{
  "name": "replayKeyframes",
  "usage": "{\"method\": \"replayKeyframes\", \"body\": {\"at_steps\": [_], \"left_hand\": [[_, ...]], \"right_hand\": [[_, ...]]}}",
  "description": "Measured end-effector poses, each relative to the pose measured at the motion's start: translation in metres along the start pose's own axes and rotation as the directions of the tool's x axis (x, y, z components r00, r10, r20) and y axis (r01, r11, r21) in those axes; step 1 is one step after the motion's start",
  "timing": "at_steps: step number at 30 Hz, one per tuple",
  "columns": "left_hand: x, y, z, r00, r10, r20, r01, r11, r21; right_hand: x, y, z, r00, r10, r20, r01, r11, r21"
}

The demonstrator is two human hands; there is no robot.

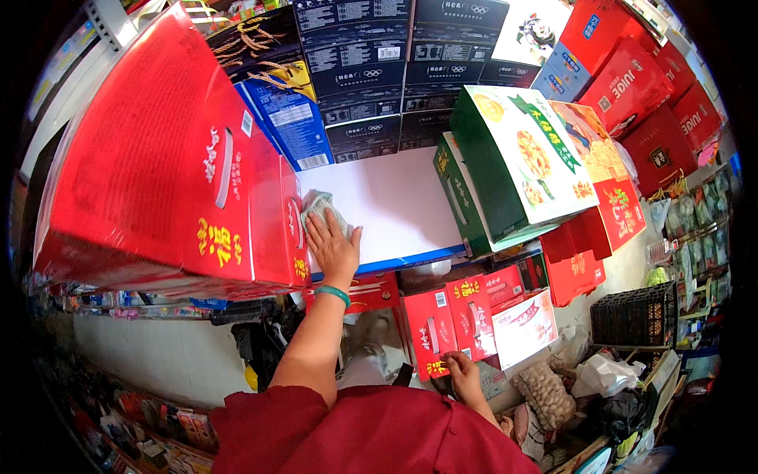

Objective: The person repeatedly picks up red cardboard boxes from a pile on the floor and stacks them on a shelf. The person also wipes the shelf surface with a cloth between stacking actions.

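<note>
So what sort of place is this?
Probably a shop, perhaps a grocery: stacked dark-blue cardboard cartons, a big red cardboard carry box, and rows of small greenish packets along the right edge.

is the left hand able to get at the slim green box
Probably yes: only the white surface shows between the left hand and the slim green box, though that hand is on a cloth.

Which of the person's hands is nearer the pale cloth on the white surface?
Left: the left hand rests spread on the cloth, while the right hand is away from it, beside a red box.
</note>
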State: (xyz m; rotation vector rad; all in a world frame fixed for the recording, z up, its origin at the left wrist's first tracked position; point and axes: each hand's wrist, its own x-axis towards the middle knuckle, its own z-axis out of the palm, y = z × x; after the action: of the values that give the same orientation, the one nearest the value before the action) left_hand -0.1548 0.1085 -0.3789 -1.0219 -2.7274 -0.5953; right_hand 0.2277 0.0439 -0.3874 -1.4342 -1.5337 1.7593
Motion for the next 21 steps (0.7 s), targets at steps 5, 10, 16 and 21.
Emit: {"method": "replayKeyframes", "body": {"at_steps": [5,10,16,21], "left_hand": [[0.063,0.010,0.021,0.998,-0.060,-0.002,0.060,0.995,0.077],[0.068,0.063,0.049,0.987,0.159,0.007,-0.159,0.987,-0.005],[0.016,0.110,0.040,0.819,0.547,0.172,-0.478,0.817,-0.322],[0.049,0.049,0.020,0.948,0.300,0.105,-0.291,0.953,-0.088]], "right_hand": [[0.014,-0.021,0.006,0.997,0.072,-0.040,-0.068,0.993,0.093],[0.022,-0.003,0.005,0.993,0.116,-0.024,-0.114,0.992,0.058],[0.024,-0.019,0.016,0.995,0.098,-0.015,-0.097,0.993,0.063],[0.030,-0.008,0.024,0.996,0.081,-0.022,-0.079,0.993,0.084]]}}
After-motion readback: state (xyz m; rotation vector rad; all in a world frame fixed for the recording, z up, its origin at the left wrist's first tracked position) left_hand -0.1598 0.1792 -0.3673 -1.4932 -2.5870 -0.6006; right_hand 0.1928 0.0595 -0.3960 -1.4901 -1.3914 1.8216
